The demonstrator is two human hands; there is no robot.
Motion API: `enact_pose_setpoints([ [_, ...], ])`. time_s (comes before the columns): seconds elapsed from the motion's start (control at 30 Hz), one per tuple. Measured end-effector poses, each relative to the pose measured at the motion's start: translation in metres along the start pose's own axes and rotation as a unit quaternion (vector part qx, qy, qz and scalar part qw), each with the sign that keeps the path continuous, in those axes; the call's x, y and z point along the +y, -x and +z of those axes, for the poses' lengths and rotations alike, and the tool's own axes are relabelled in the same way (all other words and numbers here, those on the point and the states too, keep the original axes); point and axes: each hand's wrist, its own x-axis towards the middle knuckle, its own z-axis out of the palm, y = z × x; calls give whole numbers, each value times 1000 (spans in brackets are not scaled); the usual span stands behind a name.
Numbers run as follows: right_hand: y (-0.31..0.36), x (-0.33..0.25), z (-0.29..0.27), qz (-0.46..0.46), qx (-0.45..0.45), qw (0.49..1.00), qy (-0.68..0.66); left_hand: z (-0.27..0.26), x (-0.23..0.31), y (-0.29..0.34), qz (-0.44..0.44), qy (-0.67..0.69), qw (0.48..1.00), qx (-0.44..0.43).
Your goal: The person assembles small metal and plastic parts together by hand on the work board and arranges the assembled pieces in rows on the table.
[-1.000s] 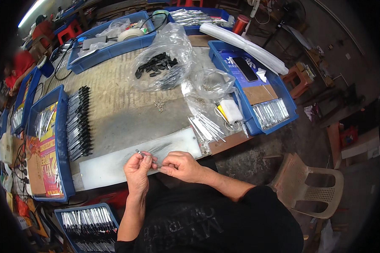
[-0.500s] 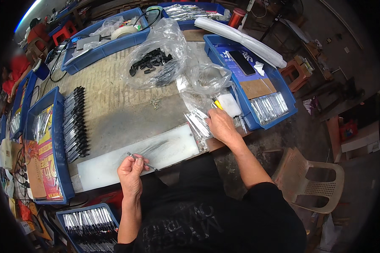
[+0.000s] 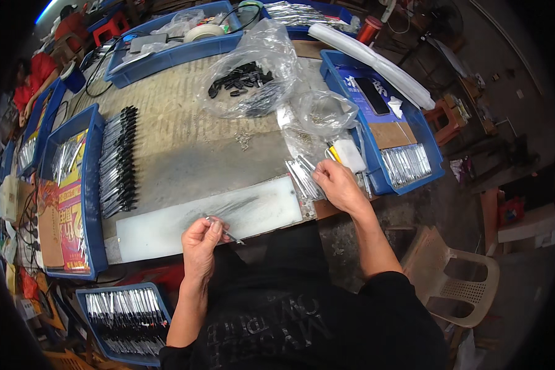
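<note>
My left hand (image 3: 201,242) is closed in a pinch over the near edge of a pale board (image 3: 265,209). Between its fingers is a slim silver-grey pen (image 3: 231,237), tilted, with its lower end pointing right. My right hand (image 3: 340,185) reaches to a loose bunch of slim silver tubes (image 3: 299,179) beyond the board's right end. Its thumb and fingers are pressed together at the tubes' right side, and whatever they pinch is hidden. Just past that hand lie a yellow-handled tool (image 3: 333,152) and a white block (image 3: 349,154).
A row of black-ended pens (image 3: 118,163) lines the left. Blue trays (image 3: 95,191) flank the bench; another tray (image 3: 83,296) with pens stands below. Clear bags hold black parts (image 3: 240,79) and small metal pieces (image 3: 324,114). A plastic chair (image 3: 438,277) stands right. Someone in red (image 3: 40,77) sits far left.
The whole view has shifted, so the bench sits farther right in it. My left hand still holds the pen at the board's edge. My right hand stays at the silver tubes, its fingers drawn slightly nearer.
</note>
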Motion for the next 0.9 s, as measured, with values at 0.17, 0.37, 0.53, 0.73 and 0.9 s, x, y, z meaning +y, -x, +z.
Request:
enact_pose_setpoints([
  [0.17,19,-35,20,42,-106,928,-354,13,4,-1,2,-17,1000,-26],
  [0.37,46,-72,52,37,-159,835,-526,30,2,-3,-5,3,999,-49],
  [0.53,52,-84,67,26,-170,820,-545,26,-3,-1,-2,-4,999,-46],
  [0.73,52,-89,71,23,-167,828,-535,24,-7,-1,0,-4,999,-50],
  [0.9,53,-89,72,21,-159,825,-542,23,-7,-1,2,-10,998,-57],
])
